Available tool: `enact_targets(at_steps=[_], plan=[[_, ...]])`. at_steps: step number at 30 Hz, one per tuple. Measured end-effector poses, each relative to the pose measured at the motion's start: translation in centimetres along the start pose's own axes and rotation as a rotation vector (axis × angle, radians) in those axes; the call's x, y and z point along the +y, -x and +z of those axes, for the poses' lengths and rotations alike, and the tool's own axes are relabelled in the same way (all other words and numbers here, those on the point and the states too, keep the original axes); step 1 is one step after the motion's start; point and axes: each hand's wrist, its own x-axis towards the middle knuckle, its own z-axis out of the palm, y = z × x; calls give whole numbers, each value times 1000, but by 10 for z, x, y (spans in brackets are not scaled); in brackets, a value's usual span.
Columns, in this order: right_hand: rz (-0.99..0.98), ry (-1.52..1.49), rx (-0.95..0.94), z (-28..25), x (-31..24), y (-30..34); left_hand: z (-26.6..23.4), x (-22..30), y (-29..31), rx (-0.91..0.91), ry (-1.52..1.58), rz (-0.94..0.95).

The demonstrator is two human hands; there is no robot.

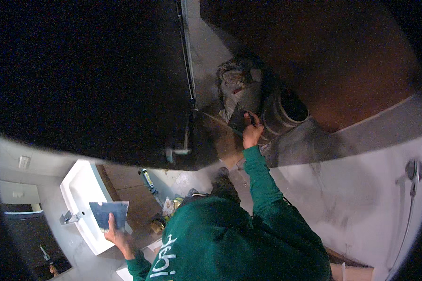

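Observation:
My left hand point(117, 236) is closed around a wide putty knife over the white washbasin. Its broad grey blade point(109, 211) points up and away, with my thumb pressed on the blade's face. My right arm stretches forward, and my right hand point(252, 130) is closed on a darker flat-bladed putty knife point(237, 118). That blade is in front of a crumpled, open-topped bag point(246, 96), and I cannot tell whether it touches the bag. Just right of this hand stands a tilted-looking round bucket point(273, 114) with a dark mouth; its contents are too dark to make out.
The washbasin point(90, 234) with a chrome tap point(69, 217) is at the left. A spirit level point(148, 181) and other items lie between it and my body. A hand shower point(413, 172) hangs at the right wall. A dark panel point(89, 84) fills the far left.

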Motion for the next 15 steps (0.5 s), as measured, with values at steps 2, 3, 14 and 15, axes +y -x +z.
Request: enact_targets(at_steps=[2, 3, 14, 15], plan=[[185, -130, 51, 27, 50, -44, 7, -11, 3, 26, -56, -68], [355, -195, 19, 37, 74, -67, 11, -18, 5, -8, -21, -57], [684, -70, -91, 116, 224, -281, 30, -130, 59, 212, -229, -432], [657, -11, -106, 125, 232, -299, 37, -134, 63, 217, -260, -472]])
